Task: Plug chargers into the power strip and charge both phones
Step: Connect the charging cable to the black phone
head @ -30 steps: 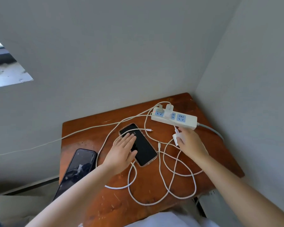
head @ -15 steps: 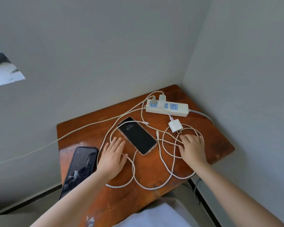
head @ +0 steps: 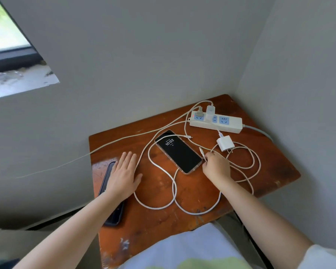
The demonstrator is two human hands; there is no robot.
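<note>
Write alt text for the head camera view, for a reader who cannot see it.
A person's right hand pinches a white charging cable beside a lit phone on a wooden table, while the left hand lies flat, partly over a dark phone. A white power strip holds two plugs; a white charger lies unplugged beside it.

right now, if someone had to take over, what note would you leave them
Left hand: open, flat over the dark phone at the table's left edge.
Right hand: pinching a white cable near its plug tip, beside the lit phone.
Done: two plugs sit in the power strip.
Left: the white charger brick lies unplugged on the table; no cable visibly in either phone.
</note>
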